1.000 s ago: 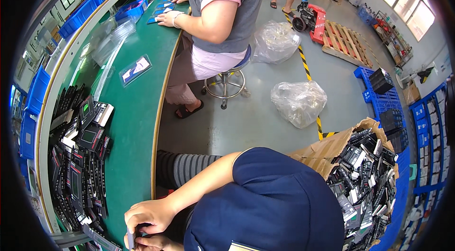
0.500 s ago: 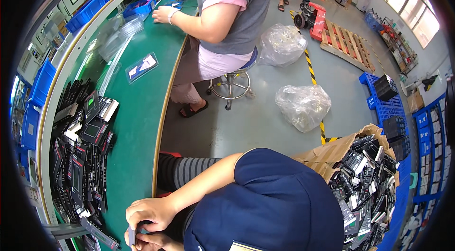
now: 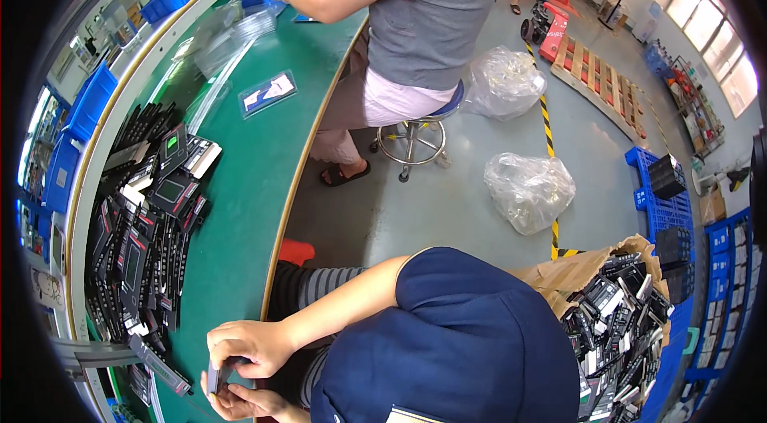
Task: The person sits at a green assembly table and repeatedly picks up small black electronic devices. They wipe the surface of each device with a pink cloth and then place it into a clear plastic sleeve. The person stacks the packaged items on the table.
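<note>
A grey workshop floor (image 3: 431, 219) spreads beyond a long green table (image 3: 236, 263), where we see a co-worker (image 3: 431, 23) in grey seated farther along. Near the table's close edge, we make out a small dark slab (image 3: 214, 379), seen edge-on, between the two hands. Our right hand (image 3: 252, 345) is clamped on its upper end, fingers on the outer side; our left hand (image 3: 249, 402) lies just below, its curled fingers meeting the lower end, though we cannot tell whether they pinch it. White lettering marks the red pallet truck (image 3: 553, 35), and pale and red print covers the heaped black devices (image 3: 136, 255) on the table, mostly too small for us to make out. To our right, an open cardboard box (image 3: 551, 275) is crammed with similar black and white units (image 3: 615, 327). Blue bins (image 3: 89, 103) line the shelf behind the table, and two clear plastic bags (image 3: 530, 191) sit bulging on the floor.
</note>
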Motion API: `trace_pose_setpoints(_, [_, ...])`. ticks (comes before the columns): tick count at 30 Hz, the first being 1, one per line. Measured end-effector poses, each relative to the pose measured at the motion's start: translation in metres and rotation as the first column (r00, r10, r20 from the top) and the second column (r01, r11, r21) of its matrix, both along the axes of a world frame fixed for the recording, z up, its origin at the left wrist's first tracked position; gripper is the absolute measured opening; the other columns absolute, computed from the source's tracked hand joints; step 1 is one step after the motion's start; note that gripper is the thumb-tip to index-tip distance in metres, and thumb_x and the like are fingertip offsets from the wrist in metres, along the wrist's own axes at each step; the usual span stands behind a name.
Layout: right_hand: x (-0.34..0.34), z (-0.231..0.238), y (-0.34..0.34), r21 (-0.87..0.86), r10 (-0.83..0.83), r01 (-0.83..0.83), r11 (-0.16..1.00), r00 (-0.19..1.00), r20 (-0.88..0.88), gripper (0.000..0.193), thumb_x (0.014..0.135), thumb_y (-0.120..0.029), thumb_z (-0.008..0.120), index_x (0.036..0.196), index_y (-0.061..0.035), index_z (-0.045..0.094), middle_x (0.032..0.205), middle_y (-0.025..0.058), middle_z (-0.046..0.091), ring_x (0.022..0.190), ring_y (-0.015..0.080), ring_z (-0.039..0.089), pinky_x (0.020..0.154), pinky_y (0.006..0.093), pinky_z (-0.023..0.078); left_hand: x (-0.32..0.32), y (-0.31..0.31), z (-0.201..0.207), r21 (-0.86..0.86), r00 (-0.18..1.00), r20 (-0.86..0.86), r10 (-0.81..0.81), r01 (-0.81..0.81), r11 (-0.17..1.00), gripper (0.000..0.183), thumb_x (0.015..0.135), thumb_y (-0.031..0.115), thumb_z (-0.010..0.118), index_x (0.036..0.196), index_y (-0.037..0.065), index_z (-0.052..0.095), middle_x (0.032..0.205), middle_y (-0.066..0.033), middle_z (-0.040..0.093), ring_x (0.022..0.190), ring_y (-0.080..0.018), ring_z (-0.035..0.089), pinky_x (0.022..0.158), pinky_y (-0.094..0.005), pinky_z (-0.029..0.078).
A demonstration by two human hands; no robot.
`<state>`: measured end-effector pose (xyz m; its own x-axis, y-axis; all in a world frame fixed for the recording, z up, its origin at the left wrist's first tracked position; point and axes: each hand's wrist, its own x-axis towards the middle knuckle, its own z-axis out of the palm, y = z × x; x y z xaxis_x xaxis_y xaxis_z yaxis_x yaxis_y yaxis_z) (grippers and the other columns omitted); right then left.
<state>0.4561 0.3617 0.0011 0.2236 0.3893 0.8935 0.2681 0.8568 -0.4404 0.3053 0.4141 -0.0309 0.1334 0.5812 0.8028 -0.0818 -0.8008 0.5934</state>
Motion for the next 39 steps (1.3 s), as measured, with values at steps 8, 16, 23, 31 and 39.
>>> trace_pose_setpoints(8, [0.003, 0.009, -0.005, -0.025, 0.037, -0.033, 0.999, 0.981, 0.192, 0.045, 0.075, 0.003, 0.070, 0.111, -0.0158, 0.053, 0.103, 0.0091, 0.061, 0.094, 0.0296, 0.063, 0.079, 0.0443, 0.047, -0.011, -0.041, 0.049, -0.699, 0.915, 0.398, -0.064, 0.347, 0.625, 0.071, 0.101, 0.050, 0.045, 0.154, 0.006, 0.026, 0.149, -0.0223, 0.042, 0.128, -0.0352, 0.052, 0.105, -0.0481, 0.044])
trace_pose_setpoints(16, [-0.032, 0.009, -0.003, -0.164, 0.226, -0.160, 0.973, 0.781, 0.582, 0.015, 0.077, -0.009, 0.067, 0.089, -0.0067, 0.059, 0.124, 0.0149, 0.064, 0.118, 0.0332, 0.061, 0.101, 0.0480, 0.046, -0.068, -0.058, 0.086, -0.875, 0.934, 0.356, -0.017, 0.339, 0.345, 0.083, 0.088, -0.008, 0.061, 0.159, 0.011, 0.023, 0.153, -0.0146, 0.039, 0.132, -0.0272, 0.050, 0.107, -0.0395, 0.045])
trace_pose_setpoints(23, [-0.012, 0.017, 0.029, -0.480, 0.365, 0.021, 0.877, 0.620, 0.695, 0.026, 0.083, -0.016, 0.072, 0.106, -0.0058, 0.064, 0.129, 0.0145, 0.062, 0.128, 0.0380, 0.052, 0.106, 0.0491, 0.043, -0.163, -0.017, 0.104, -0.714, 0.912, 0.006, 0.410, -0.283, 0.640, 0.072, 0.094, 0.001, 0.059, 0.155, 0.012, 0.022, 0.140, -0.0178, 0.050, 0.122, -0.0218, 0.053, 0.104, -0.0349, 0.043])
trace_pose_setpoints(31, [0.018, 0.045, 0.057, -0.541, 0.452, 0.094, 0.836, 0.441, 0.775, 0.026, 0.089, -0.022, 0.068, 0.109, -0.0050, 0.064, 0.134, 0.0157, 0.059, 0.133, 0.0379, 0.049, 0.109, 0.0483, 0.041, -0.276, 0.081, 0.074, -0.107, 0.238, -0.712, 0.661, -0.966, 0.234, 0.070, 0.087, 0.048, 0.068, 0.134, -0.004, 0.058, 0.131, -0.0232, 0.060, 0.121, -0.0390, 0.058, 0.105, -0.0420, 0.044])
trace_pose_setpoints(39, [0.109, 0.048, 0.050, 0.009, -0.428, 0.546, 0.838, 0.646, 0.633, 0.014, 0.076, -0.001, 0.072, 0.089, -0.0048, 0.068, 0.114, 0.0122, 0.066, 0.116, 0.0368, 0.059, 0.102, 0.0465, 0.045, -0.230, 0.074, 0.126, 0.025, 0.086, -0.943, 0.320, -0.944, 0.329, 0.106, 0.067, 0.049, 0.077, 0.155, 0.015, 0.030, 0.132, -0.0236, 0.055, 0.116, -0.0394, 0.061, 0.098, -0.0433, 0.050])
